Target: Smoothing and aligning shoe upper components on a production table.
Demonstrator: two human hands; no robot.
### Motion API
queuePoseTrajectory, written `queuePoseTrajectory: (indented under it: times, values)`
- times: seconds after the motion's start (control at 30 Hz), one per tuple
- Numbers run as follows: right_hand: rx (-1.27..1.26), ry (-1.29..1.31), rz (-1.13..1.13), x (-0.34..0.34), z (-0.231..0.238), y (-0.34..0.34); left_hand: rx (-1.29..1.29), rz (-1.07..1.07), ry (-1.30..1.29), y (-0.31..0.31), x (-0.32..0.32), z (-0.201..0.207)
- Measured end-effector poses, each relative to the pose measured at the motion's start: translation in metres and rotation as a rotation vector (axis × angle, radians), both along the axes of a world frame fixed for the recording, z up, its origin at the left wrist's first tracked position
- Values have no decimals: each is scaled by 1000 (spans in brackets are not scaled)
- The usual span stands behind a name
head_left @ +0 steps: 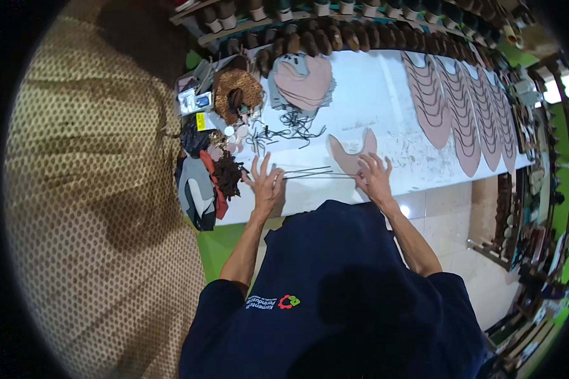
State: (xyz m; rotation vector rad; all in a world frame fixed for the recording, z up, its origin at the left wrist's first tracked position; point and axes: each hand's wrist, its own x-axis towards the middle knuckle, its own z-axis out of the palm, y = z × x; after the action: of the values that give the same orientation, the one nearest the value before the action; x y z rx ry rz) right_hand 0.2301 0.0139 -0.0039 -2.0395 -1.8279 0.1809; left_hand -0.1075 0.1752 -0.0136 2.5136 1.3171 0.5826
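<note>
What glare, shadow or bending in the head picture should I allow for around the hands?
Head view: straight edges bow toward the black rim; a bright glare spot sits on the floor tiles, right of the right hand; a dark shadow falls across the navy shirt; the thin dark cords stand out against the white table.

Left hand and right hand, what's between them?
Thin dark cords, seen in the head view: one spans from the left hand to the right hand; others end partway.
</note>
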Motion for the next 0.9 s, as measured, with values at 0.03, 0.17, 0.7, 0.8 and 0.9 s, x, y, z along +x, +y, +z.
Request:
queuePoseTrajectory:
  times: [0.03,0.17,0.7,0.8,0.9]
  values:
    - [10,5,-56,10,0,-10,-4,-61,-31,6,21,2]
    - [-6,-22,-302,46,-1,-52,-58,-269,-95,23,113,8]
    - [-18,83,-748,81,-15,-65,-162,-387,-15,16,186,-20]
    - [55,191,-448,67,-10,-16,-189,-285,-23,15,184,-11]
    - [66,165,-259,34,-2,33,-203,-166,29,17,173,-13]
